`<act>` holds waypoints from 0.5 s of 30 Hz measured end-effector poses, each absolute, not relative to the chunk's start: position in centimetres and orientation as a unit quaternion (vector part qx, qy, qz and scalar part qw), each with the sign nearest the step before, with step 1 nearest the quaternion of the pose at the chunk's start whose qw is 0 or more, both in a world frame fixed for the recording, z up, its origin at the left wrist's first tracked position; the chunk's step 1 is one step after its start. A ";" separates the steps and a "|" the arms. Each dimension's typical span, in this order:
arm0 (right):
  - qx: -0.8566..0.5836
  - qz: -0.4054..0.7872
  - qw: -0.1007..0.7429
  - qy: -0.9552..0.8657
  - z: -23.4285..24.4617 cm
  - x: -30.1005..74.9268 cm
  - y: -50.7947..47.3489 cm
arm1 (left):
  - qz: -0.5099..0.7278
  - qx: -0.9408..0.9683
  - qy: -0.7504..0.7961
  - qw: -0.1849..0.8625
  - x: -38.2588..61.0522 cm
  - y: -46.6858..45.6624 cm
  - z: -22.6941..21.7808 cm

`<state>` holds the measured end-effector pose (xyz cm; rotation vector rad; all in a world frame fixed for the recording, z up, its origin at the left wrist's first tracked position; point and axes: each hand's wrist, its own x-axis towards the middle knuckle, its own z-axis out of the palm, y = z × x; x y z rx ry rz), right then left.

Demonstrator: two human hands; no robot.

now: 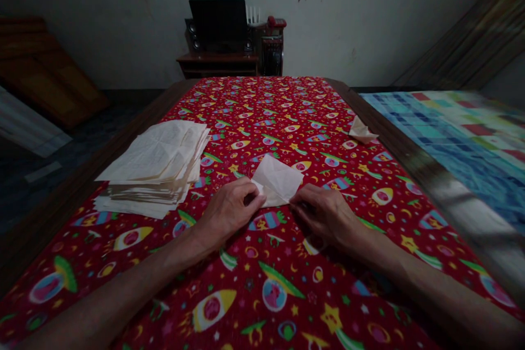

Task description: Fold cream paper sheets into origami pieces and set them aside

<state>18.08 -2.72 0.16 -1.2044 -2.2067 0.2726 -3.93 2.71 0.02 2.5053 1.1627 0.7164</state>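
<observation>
A small piece of white paper (278, 175), partly folded with creases, lies on the red patterned cloth between my hands. My left hand (232, 205) pinches its left corner between thumb and fingers. At the lower right corner, the fingertips of my right hand (324, 210) are closed on the paper's edge. To the left of my left hand sits a thick stack of paper sheets (151, 156), creased and uneven at the edges. A folded paper piece (361, 130) rests farther off, near the table's right side.
The red cloth (262, 115) with rocket prints covers a dark wooden table (150, 104). Beyond its far end stand a black monitor (219, 22) and speakers on a small desk (217, 65). A bed with a checked blue cover (443, 136) is on the right, a wooden cabinet (53, 68) on the left.
</observation>
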 end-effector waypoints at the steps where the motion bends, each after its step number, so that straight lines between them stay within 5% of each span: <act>1: -0.444 0.097 0.299 -0.839 0.1 18.1 -2.8 | 0.246 0.869 0.406 0.139 -3.9 2.8 0.0; 15: -0.412 -0.012 0.228 -0.882 -0.8 18.3 -2.9 | 0.213 0.876 0.412 0.129 -3.9 2.9 0.1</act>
